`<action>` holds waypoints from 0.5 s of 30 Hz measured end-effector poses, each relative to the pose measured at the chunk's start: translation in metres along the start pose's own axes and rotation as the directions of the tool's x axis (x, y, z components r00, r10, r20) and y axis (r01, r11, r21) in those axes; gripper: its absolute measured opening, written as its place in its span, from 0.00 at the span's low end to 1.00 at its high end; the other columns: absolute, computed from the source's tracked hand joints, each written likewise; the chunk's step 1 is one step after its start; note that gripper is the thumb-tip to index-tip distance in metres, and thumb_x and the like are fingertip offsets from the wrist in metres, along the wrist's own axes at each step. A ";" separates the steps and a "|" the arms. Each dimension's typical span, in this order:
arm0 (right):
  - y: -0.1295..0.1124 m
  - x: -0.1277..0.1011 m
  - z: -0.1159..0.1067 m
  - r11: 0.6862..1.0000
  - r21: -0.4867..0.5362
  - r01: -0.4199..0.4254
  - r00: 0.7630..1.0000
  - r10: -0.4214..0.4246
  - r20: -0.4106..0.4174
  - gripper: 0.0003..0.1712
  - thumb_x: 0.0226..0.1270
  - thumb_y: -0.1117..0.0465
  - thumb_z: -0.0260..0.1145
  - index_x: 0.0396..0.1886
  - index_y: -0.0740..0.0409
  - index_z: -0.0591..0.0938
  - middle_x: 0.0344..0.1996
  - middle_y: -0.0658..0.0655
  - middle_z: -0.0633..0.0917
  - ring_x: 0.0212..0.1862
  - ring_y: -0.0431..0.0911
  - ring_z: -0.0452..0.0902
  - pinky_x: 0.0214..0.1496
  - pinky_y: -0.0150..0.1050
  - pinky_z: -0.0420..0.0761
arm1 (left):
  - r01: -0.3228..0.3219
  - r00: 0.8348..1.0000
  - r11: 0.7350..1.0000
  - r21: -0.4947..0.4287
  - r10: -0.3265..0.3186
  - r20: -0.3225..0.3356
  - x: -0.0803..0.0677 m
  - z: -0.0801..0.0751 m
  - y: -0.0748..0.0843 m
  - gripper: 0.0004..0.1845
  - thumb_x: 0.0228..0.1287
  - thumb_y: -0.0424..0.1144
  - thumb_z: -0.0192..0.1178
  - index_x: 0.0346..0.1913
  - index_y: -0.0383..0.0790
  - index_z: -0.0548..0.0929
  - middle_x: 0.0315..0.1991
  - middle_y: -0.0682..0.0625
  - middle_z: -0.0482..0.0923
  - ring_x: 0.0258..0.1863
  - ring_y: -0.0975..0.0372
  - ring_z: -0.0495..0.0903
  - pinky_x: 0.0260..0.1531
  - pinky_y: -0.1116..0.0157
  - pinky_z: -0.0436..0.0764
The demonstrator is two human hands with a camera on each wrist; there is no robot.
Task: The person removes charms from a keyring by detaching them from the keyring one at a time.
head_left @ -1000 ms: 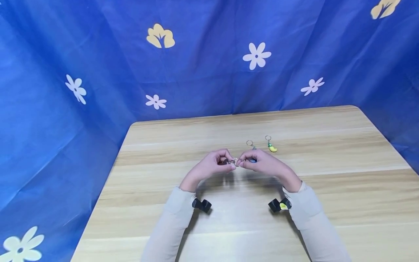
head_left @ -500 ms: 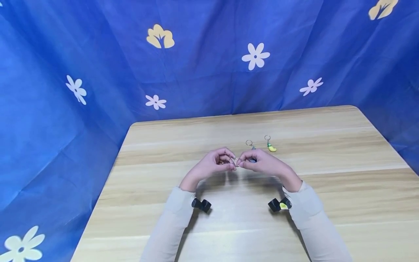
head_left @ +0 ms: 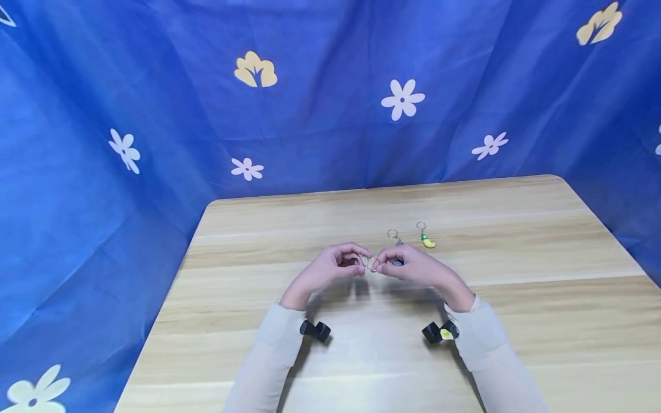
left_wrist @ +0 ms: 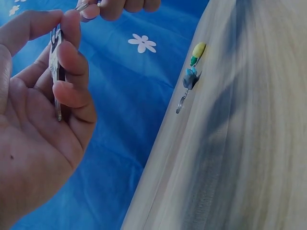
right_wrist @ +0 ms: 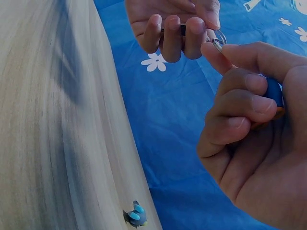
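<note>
My left hand (head_left: 329,268) and right hand (head_left: 415,267) meet above the table, fingertips nearly touching. In the left wrist view, the left thumb and index finger pinch the top of a silver key (left_wrist: 55,67), which hangs down along the curled fingers. The right thumb and index finger pinch a split key ring (right_wrist: 221,38), seen in the right wrist view beside the left fingertips. The other right fingers curl round a blue and orange charm (right_wrist: 273,91), mostly hidden in the palm. Whether the key's head is threaded on the ring cannot be made out.
On the wooden table (head_left: 248,344), beyond the right hand, lie a keychain with a yellow and green charm (head_left: 428,242) and another with a grey-blue charm (left_wrist: 190,79). A blue flowered cloth (head_left: 320,126) hangs behind the table.
Both hands keep their hold at nearly the same place. The fingers have shifted slightly at the ring, and the key shows less in the head view, which has tilted up a little.
</note>
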State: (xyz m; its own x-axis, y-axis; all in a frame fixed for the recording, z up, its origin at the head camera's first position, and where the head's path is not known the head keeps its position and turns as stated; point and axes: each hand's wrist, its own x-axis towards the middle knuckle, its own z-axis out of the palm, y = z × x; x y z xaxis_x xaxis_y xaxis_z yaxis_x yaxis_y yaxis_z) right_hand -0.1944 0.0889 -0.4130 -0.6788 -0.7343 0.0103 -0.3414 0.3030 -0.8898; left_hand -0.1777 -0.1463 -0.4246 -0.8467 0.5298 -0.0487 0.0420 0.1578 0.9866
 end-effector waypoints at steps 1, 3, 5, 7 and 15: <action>0.000 0.000 0.001 1.000 0.001 -0.003 1.000 0.003 0.003 0.12 0.70 0.62 0.58 0.41 0.67 0.82 0.43 0.66 0.83 0.35 0.39 0.72 0.38 0.32 0.74 | 0.000 1.000 1.000 -0.005 0.000 0.003 -0.001 0.000 -0.001 0.19 0.61 0.30 0.60 0.56 0.33 0.76 0.44 0.28 0.78 0.41 0.55 0.82 0.52 0.54 0.81; 0.000 0.000 0.001 1.000 0.004 -0.006 1.000 0.006 0.005 0.12 0.70 0.62 0.58 0.41 0.67 0.82 0.41 0.66 0.83 0.32 0.39 0.70 0.35 0.31 0.73 | 0.001 1.000 1.000 -0.012 -0.001 0.006 -0.001 0.000 -0.001 0.19 0.61 0.30 0.59 0.57 0.33 0.76 0.46 0.25 0.77 0.42 0.53 0.82 0.52 0.52 0.80; 0.000 0.000 0.001 1.000 0.004 -0.014 1.000 0.014 0.008 0.12 0.70 0.62 0.58 0.41 0.67 0.82 0.37 0.65 0.82 0.27 0.37 0.66 0.31 0.30 0.70 | -0.005 1.000 1.000 -0.014 0.005 0.014 -0.002 0.000 -0.001 0.20 0.62 0.30 0.59 0.57 0.33 0.76 0.46 0.24 0.75 0.41 0.53 0.82 0.52 0.51 0.80; 0.000 0.001 0.001 1.000 0.010 -0.014 1.000 0.014 0.009 0.12 0.70 0.62 0.58 0.41 0.67 0.82 0.34 0.63 0.80 0.24 0.36 0.63 0.28 0.29 0.67 | -0.007 1.000 1.000 -0.004 0.007 0.014 -0.002 -0.001 0.001 0.19 0.61 0.30 0.59 0.57 0.33 0.76 0.45 0.25 0.76 0.40 0.56 0.82 0.52 0.52 0.80; -0.001 0.001 0.000 0.999 0.048 -0.025 1.000 0.025 -0.003 0.10 0.70 0.61 0.58 0.41 0.62 0.83 0.18 0.47 0.68 0.18 0.35 0.59 0.21 0.28 0.62 | -0.019 1.000 1.000 -0.022 0.019 0.018 -0.004 -0.001 0.008 0.19 0.62 0.29 0.58 0.56 0.31 0.75 0.37 0.47 0.82 0.36 0.61 0.82 0.53 0.43 0.76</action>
State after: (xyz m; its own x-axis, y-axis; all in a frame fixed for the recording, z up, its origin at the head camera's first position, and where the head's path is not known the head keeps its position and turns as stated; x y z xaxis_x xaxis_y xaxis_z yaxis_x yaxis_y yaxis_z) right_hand -0.1943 0.0879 -0.4124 -0.6888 -0.7249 -0.0107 -0.2930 0.2919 -0.9105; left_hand -0.1747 -0.1476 -0.4163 -0.8359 0.5479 -0.0327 0.0459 0.1292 0.9906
